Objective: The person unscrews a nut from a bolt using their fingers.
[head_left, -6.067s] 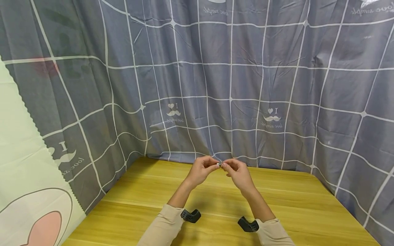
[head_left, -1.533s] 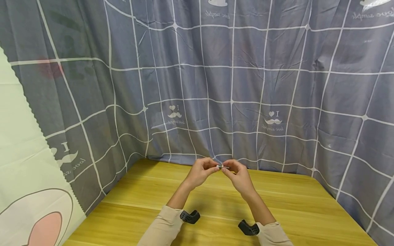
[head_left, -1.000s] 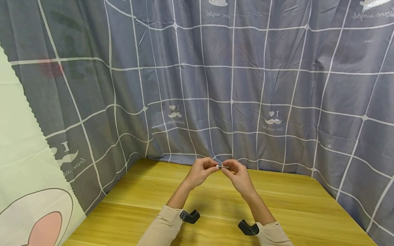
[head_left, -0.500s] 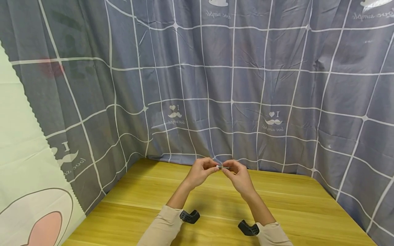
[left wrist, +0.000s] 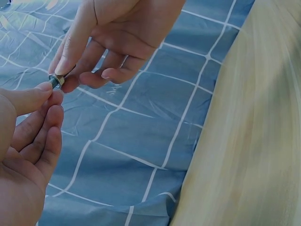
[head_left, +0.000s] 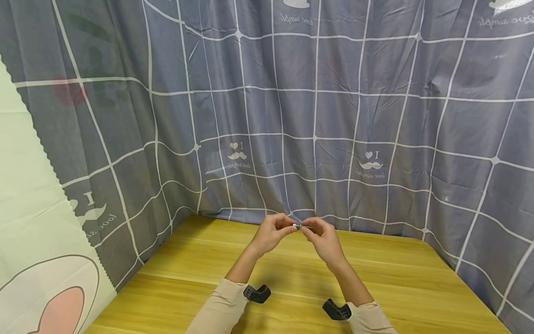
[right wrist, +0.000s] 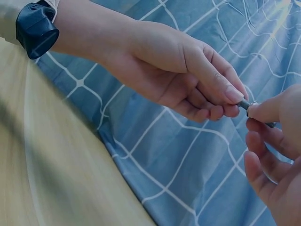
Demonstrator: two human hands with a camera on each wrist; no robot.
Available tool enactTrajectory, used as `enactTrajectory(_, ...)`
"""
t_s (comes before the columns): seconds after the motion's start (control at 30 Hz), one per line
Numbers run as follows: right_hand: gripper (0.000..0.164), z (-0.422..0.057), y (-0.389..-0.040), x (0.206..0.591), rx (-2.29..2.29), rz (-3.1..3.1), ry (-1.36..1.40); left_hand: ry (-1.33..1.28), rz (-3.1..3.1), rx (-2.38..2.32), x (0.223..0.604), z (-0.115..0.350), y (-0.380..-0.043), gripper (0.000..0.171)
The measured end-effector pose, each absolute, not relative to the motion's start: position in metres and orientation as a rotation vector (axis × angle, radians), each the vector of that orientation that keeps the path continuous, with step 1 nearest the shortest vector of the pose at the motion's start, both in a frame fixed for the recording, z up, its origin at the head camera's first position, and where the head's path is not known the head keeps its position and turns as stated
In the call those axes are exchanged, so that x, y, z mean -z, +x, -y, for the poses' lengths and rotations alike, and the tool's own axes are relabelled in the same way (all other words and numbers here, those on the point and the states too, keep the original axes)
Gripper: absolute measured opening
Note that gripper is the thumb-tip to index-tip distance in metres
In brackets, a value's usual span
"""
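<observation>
Metallic, the threaded rod inside a collar is pinched by left hand and right hand.

Head view bright — 2 wrist views dimmer, bluish, soft shadows across the table.

The left hand pinches one end of a small dark bolt between thumb and finger, while the right hand, cut by the right edge, pinches a metal ring on this same bolt (it is partly hidden by the thumb, so I cannot say if it is a nut), and the bolt's other end shows just past that thumb. At the upper left, a black device sits at the left wrist, beside a light sleeve. Blue cloth with white lines lies behind both hands, and the pale table fills the lower left.
</observation>
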State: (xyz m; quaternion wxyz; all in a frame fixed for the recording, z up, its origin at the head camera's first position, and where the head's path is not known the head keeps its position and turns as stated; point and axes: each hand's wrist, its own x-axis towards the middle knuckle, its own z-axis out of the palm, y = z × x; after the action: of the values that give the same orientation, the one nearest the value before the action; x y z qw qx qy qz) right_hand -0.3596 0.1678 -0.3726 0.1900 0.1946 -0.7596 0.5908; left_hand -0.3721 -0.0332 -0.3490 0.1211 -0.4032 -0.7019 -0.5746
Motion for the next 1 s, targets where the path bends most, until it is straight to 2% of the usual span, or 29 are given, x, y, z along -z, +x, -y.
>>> enactTrajectory(0.23, 0.024, -0.1664, -0.3595, 0.3731, -1.662, 2.154, 0.551, -1.178, 2.035, 1.679, 0.3498, 0.0335, -0.3724, 0.013)
enactTrajectory(0.6, 0.014, -0.1654, -0.3602, 0.3747, -1.623, 2.13, 0.561, -1.185, 2.03, 1.701, 0.3495, 0.0335, -0.3727, 0.013)
enactTrajectory(0.83, 0.024, -0.1658, -0.3601, 0.3746, -1.632, 2.15, 0.546, -1.18, 2.026, 1.695, 0.3493, 0.0336, -0.3728, 0.012)
enactTrajectory(1.0, 0.02, -0.1641, -0.3588, 0.3746, -1.633, 2.139, 0.513, -1.197, 2.006, 1.703, 0.3495, 0.0337, -0.373, 0.012)
